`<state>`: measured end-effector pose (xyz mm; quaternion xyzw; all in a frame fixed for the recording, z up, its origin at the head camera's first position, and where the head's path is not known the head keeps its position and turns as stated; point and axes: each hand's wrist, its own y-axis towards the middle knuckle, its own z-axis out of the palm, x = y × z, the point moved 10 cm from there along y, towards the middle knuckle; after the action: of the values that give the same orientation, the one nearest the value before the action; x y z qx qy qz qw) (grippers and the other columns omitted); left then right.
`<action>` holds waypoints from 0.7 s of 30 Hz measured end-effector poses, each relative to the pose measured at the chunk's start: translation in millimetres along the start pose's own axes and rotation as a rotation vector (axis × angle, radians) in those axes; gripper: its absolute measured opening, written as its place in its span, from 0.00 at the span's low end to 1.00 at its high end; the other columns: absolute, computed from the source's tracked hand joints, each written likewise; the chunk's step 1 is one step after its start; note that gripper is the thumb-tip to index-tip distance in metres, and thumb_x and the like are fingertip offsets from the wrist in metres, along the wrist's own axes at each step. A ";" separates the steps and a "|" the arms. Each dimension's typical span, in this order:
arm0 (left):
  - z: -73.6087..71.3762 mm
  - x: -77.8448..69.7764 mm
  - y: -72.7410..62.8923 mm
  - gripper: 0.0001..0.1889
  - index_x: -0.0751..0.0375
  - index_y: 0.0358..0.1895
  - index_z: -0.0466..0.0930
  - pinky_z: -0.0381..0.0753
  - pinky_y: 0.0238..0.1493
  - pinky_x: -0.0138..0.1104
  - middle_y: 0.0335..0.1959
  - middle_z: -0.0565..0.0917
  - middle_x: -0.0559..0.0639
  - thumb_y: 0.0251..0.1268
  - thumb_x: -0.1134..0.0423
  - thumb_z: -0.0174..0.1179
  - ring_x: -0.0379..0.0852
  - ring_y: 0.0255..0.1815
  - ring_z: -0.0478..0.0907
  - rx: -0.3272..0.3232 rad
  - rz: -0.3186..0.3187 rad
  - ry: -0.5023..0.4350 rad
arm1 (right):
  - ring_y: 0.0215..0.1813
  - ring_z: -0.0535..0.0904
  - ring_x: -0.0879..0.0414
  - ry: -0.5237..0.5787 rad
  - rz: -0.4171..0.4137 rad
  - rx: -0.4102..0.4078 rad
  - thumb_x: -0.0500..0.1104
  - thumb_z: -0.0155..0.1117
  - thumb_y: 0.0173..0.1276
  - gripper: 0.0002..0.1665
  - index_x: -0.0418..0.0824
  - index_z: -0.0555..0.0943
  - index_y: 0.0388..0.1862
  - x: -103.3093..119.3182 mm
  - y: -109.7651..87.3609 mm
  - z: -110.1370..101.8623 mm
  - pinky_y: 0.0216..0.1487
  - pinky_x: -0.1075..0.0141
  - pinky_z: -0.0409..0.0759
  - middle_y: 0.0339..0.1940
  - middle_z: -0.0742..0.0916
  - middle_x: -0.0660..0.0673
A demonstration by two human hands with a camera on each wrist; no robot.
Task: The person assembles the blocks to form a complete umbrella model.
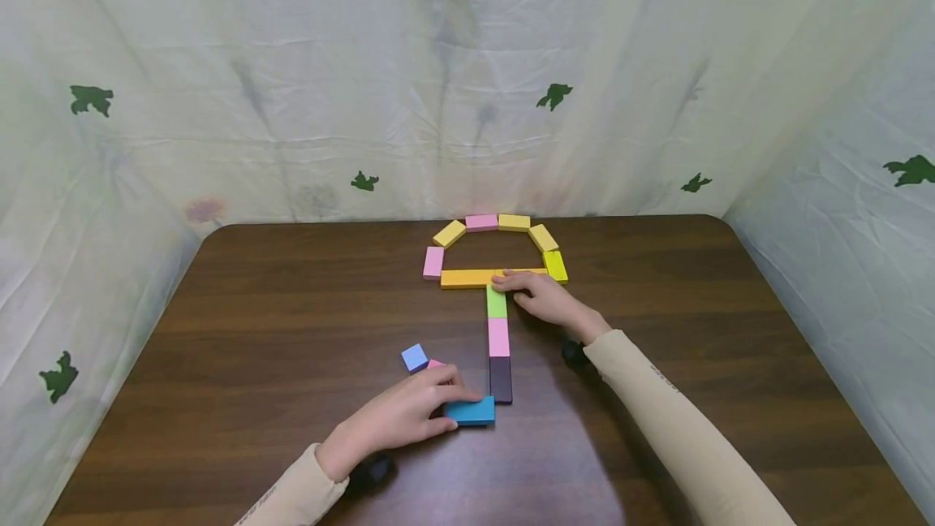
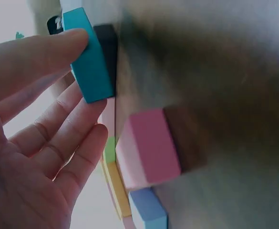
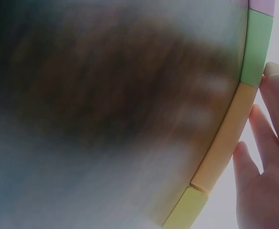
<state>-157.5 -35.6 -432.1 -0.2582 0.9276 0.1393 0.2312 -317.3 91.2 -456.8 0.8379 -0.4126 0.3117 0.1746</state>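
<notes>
A teal block (image 1: 475, 412) is pinched between the thumb and fingers of my left hand (image 1: 405, 412), its right end close by the near end of a dark block (image 1: 501, 380). That dark block forms a column with a pink block (image 1: 499, 338) and a green block (image 1: 497, 306). At the column's top, the fingertips of my right hand (image 1: 551, 300) rest near the junction of the green block and the orange blocks (image 1: 466, 278). In the right wrist view its fingers lie extended along the orange block (image 3: 227, 136). Part of the orange row is hidden beneath this hand.
An arch of yellow and pink blocks (image 1: 482, 222) stands above the orange row, near the table's back edge. Behind my left hand sit a light-blue block (image 1: 414, 357) and a pink block (image 2: 151, 148). A white patterned cloth (image 1: 314, 104) hangs behind the brown table (image 1: 292, 315).
</notes>
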 end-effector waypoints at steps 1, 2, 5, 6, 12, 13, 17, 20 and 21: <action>2.3 -1.7 -0.7 0.20 0.58 0.55 0.82 0.73 0.46 0.27 0.40 0.75 0.43 0.57 0.66 0.69 0.39 0.43 0.72 0.004 0.003 0.009 | 0.71 0.63 0.51 -0.002 -0.001 -0.001 0.28 0.49 0.69 0.25 0.39 0.77 0.62 0.1 0.0 -0.3 0.67 0.55 0.63 0.65 0.76 0.46; 4.0 -3.7 -1.1 0.20 0.58 0.54 0.82 0.73 0.47 0.28 0.41 0.75 0.43 0.57 0.66 0.69 0.39 0.43 0.72 0.006 0.008 0.017 | 0.71 0.63 0.51 -0.004 -0.002 -0.002 0.28 0.49 0.69 0.25 0.39 0.77 0.62 0.2 0.0 -0.6 0.67 0.55 0.63 0.65 0.76 0.46; 9.8 -6.7 -2.8 0.19 0.57 0.53 0.82 0.73 0.45 0.26 0.41 0.74 0.43 0.57 0.65 0.69 0.39 0.43 0.71 0.008 0.014 0.040 | 0.71 0.63 0.50 -0.011 -0.010 -0.005 0.28 0.49 0.69 0.25 0.38 0.77 0.62 0.6 0.2 -1.1 0.67 0.55 0.63 0.64 0.77 0.46; 11.3 -7.3 -3.3 0.19 0.57 0.53 0.82 0.73 0.45 0.25 0.41 0.73 0.43 0.57 0.65 0.69 0.39 0.43 0.71 0.007 0.016 0.048 | 0.71 0.63 0.50 -0.015 -0.018 -0.006 0.27 0.49 0.68 0.25 0.38 0.77 0.62 1.2 0.3 -1.4 0.66 0.55 0.63 0.64 0.77 0.45; 15.7 -11.2 -4.8 0.18 0.55 0.51 0.83 0.72 0.45 0.23 0.42 0.74 0.44 0.56 0.63 0.70 0.38 0.43 0.72 -0.012 0.056 0.077 | 0.71 0.63 0.49 -0.018 -0.026 -0.005 0.27 0.49 0.68 0.25 0.38 0.77 0.62 2.7 0.4 -2.6 0.66 0.54 0.63 0.64 0.77 0.45; 16.1 -12.1 -4.8 0.18 0.55 0.51 0.83 0.72 0.47 0.23 0.43 0.74 0.44 0.56 0.63 0.70 0.38 0.44 0.72 -0.013 0.065 0.078 | 0.71 0.63 0.49 -0.016 -0.025 -0.006 0.27 0.49 0.68 0.25 0.37 0.77 0.62 3.1 0.3 -3.0 0.66 0.54 0.63 0.64 0.77 0.44; 18.0 -16.9 -4.4 0.19 0.54 0.53 0.83 0.72 0.51 0.26 0.47 0.75 0.44 0.57 0.63 0.69 0.39 0.48 0.72 -0.002 0.103 0.090 | 0.71 0.64 0.49 -0.009 -0.024 -0.010 0.27 0.49 0.68 0.25 0.37 0.77 0.62 4.2 0.1 -4.0 0.66 0.53 0.63 0.64 0.77 0.44; 21.0 -19.5 -4.5 0.20 0.55 0.54 0.82 0.71 0.51 0.25 0.48 0.75 0.45 0.57 0.62 0.69 0.40 0.49 0.73 0.015 0.108 0.090 | 0.71 0.63 0.50 -0.007 -0.020 -0.006 0.27 0.49 0.68 0.25 0.38 0.77 0.62 3.0 -0.3 -2.5 0.66 0.54 0.63 0.64 0.77 0.45; 22.2 -19.7 -4.5 0.20 0.55 0.55 0.82 0.71 0.51 0.25 0.49 0.75 0.45 0.57 0.61 0.69 0.39 0.49 0.73 0.020 0.103 0.086 | 0.71 0.63 0.50 -0.006 -0.019 -0.004 0.27 0.49 0.68 0.25 0.38 0.77 0.62 2.3 -0.5 -1.7 0.66 0.54 0.63 0.64 0.77 0.45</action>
<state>-132.2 -22.8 -441.7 -0.2134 0.9502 0.1306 0.1861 -316.5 91.1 -454.0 0.8422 -0.4059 0.3068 0.1782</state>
